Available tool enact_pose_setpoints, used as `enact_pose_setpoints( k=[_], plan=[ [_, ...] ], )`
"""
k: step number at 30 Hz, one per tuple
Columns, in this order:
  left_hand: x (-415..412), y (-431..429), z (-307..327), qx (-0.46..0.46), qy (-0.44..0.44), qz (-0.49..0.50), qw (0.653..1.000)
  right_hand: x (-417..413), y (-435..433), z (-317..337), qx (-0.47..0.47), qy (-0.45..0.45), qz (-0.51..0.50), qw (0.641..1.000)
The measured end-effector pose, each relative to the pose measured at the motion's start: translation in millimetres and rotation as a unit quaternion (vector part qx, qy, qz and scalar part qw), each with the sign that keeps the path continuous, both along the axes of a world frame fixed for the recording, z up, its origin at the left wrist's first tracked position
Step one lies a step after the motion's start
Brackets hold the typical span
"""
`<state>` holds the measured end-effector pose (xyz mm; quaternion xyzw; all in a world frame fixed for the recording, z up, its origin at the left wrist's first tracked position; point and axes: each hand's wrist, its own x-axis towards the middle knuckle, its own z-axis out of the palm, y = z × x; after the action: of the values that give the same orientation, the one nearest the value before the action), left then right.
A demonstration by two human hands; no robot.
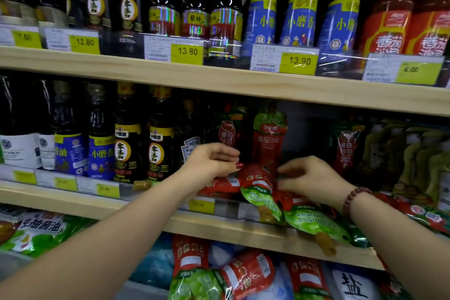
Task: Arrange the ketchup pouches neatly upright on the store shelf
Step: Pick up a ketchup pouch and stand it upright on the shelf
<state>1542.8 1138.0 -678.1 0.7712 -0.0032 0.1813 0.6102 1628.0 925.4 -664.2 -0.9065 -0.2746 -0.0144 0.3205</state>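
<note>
Head view: red-and-green plastic ketchup pouches [258, 192] lie toppled on the wooden middle shelf [219, 226], long axes front-to-back, spouts overhanging toward camera. Left hand [209, 161] fingers curl onto one; right hand [309, 178] fingers pinch another.

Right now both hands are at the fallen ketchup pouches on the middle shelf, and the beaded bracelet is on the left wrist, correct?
Not quite. The beaded bracelet is on the right wrist, not the left, as the head view shows. The rest holds: the left hand and right hand are both at the fallen ketchup pouches on the middle shelf.
</note>
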Motion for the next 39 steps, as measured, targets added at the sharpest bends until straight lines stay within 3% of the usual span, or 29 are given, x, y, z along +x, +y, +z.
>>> enact_pose_setpoints(
  k=[4,10,23,30,34,39],
  plan=[
    [-9.4,8.1,4.8,-0.002,-0.014,0.023,1.0,0.6,32.9,19.8,0.142,0.026,0.017,0.989],
    [-11.1,19.2,-1.7,-0.035,-0.023,0.109,0.993,0.2,84.8,30.4,0.248,0.046,0.057,0.966],
    [-11.0,25.5,-13.1,-0.114,-0.032,0.095,0.988,38.8,131.9,1.2,0.185,0.114,0.005,0.976],
    [-13.8,25.4,-16.3,-0.15,-0.033,0.082,0.985,62.2,146.4,-6.6,0.198,0.197,-0.016,0.96],
    [-15.1,25.9,-16.0,-0.146,-0.038,0.066,0.986,66.9,156.7,-7.6,0.251,0.196,-0.041,0.947],
    [-15.3,26.2,-18.7,-0.129,-0.044,0.06,0.989,72.1,168.7,-10.2,0.272,0.118,-0.113,0.948]
  ],
)
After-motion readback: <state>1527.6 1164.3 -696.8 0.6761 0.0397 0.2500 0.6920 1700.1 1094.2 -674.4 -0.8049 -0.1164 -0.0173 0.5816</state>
